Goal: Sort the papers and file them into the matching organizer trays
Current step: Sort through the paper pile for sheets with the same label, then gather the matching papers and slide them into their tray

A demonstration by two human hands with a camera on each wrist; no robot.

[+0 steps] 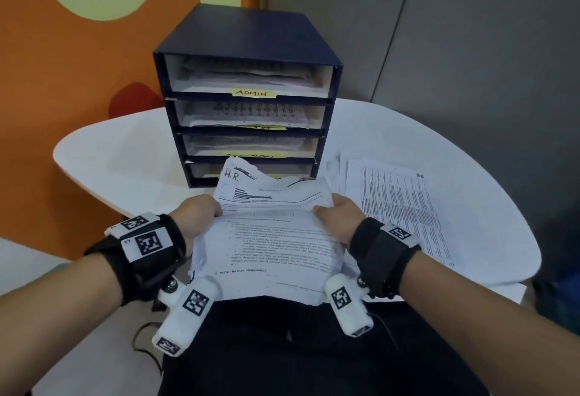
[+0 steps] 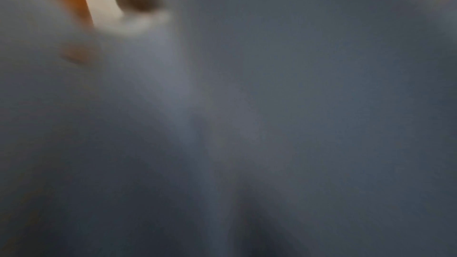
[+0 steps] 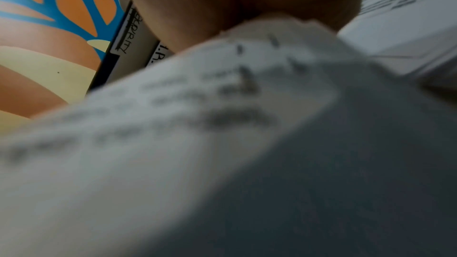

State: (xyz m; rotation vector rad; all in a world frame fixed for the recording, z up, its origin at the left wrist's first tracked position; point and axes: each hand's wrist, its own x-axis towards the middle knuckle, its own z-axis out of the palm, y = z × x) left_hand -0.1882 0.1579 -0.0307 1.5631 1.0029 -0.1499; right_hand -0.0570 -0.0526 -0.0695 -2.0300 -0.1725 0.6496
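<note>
A bundle of printed papers (image 1: 270, 239), its top corner hand-marked "H.R.", is held over my lap in front of the organizer. My left hand (image 1: 201, 212) grips its left edge and my right hand (image 1: 334, 209) grips its right edge. The dark blue organizer (image 1: 248, 94) stands on the white table with several stacked trays holding papers; the top tray's yellow label (image 1: 254, 93) reads "ADMIN". The bundle's top covers the lowest tray's front. The right wrist view shows blurred paper (image 3: 222, 114) under my fingers (image 3: 197, 7). The left wrist view is a grey blur.
A second stack of printed sheets (image 1: 398, 204) lies on the round white table (image 1: 125, 157) to the right of the organizer. An orange and green wall stands behind on the left, grey panels on the right. My dark trousers fill the lower middle.
</note>
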